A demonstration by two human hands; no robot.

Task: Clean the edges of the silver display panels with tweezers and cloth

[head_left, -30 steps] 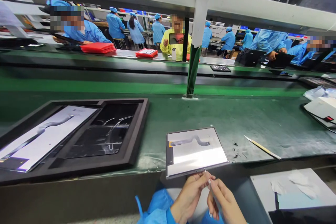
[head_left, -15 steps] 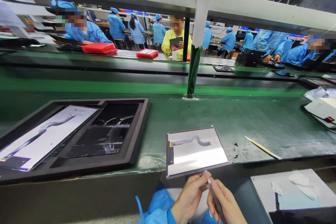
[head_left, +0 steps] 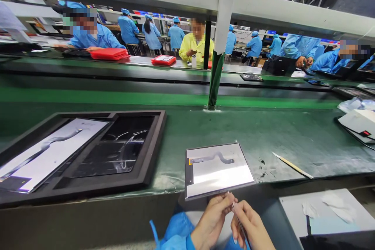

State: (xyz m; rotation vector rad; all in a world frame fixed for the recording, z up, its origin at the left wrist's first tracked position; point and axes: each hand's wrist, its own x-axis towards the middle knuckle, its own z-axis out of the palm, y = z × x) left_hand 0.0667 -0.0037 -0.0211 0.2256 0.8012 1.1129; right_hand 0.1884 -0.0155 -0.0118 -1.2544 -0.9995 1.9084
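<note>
A silver display panel (head_left: 218, 170) with a grey flex cable on its back lies at the near edge of the green bench mat (head_left: 293, 133), overhanging the edge slightly. Just below its front edge, my left hand (head_left: 212, 218) pinches something small at the fingertips. My right hand (head_left: 252, 226) grips thin metal tweezers (head_left: 236, 215), whose tip points up at the panel's front edge beside my left fingertips. Both sleeves are blue.
A black foam tray (head_left: 146, 152) at the left holds a white-backed panel (head_left: 49, 152) and a dark panel. A yellow-tipped stick (head_left: 293, 166) lies right of the panel. A white board (head_left: 331, 211) sits lower right, a white box (head_left: 359, 123) far right. Workers sit beyond the conveyor.
The tweezers in my right hand tilted slightly, the tip staying near the panel's front edge. My hands stayed almost in place. Workers in the background shifted.
</note>
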